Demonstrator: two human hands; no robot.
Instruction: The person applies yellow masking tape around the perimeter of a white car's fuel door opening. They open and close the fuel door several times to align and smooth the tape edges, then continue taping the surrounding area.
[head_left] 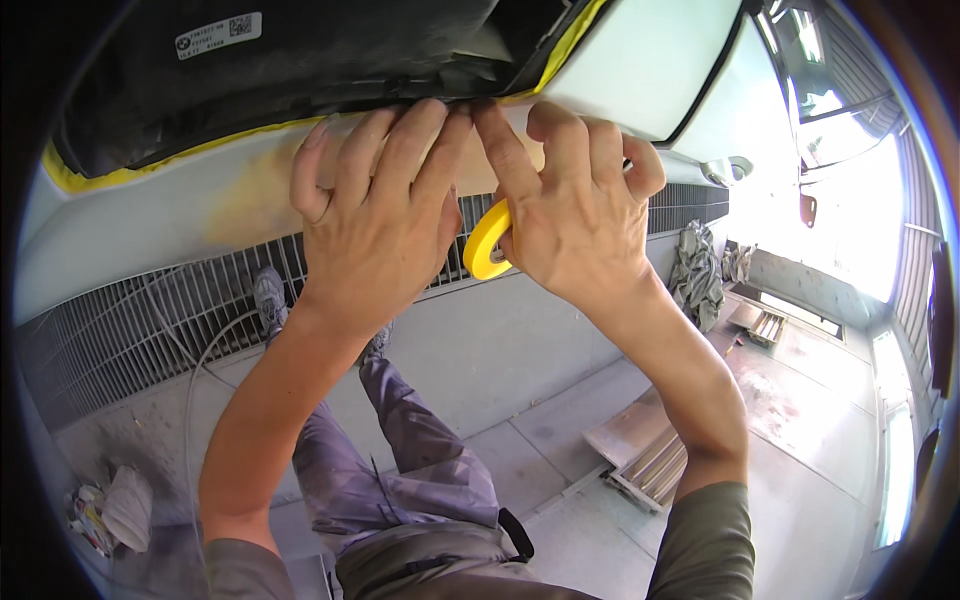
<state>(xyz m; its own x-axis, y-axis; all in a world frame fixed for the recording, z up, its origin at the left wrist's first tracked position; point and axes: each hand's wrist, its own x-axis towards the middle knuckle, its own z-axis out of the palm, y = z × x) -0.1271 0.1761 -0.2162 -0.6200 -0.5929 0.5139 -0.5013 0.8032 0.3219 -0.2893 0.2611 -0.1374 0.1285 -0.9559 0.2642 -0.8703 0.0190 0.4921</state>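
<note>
A big white car panel (150,225) runs off the top and side, so its shape is hard to tell. The left hand (375,215) lies flat on it, fingers spread. The right hand (570,210) curls around a bright yellow tape roll (485,240), half hidden.

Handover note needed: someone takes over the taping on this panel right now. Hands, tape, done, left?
Left hand: flat on the white panel, fingertips pressing along the seam under the black trim.
Right hand: holds the yellow tape roll, index finger at the seam beside the left fingertips.
Done: yellow tape strip laid along the seam left of the hands, and another strip up the right edge.
Left: seemingly the seam stretch under the fingertips.
</note>
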